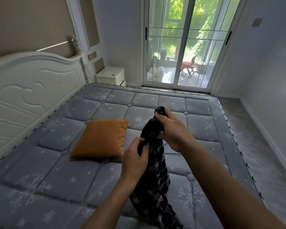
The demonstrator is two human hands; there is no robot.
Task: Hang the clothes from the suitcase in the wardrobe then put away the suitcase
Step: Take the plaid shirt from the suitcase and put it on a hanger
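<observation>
A dark plaid garment [155,184] hangs bunched above the grey quilted mattress [56,171]. My right hand [172,129] grips its top end, with a fold of dark cloth sticking out above the fist. My left hand [135,159] pinches the cloth lower down on its left edge. The garment's lower part trails down out of the frame between my forearms. A thin blue line, perhaps part of a hanger [172,153], shows on the mattress behind my right wrist. No suitcase or wardrobe is in view.
An orange cushion [101,138] lies on the mattress left of my hands. A white headboard [31,90] runs along the left. A white nightstand [111,75] stands in the far corner beside glass sliding doors [185,47]. Floor runs along the bed's right side [254,129].
</observation>
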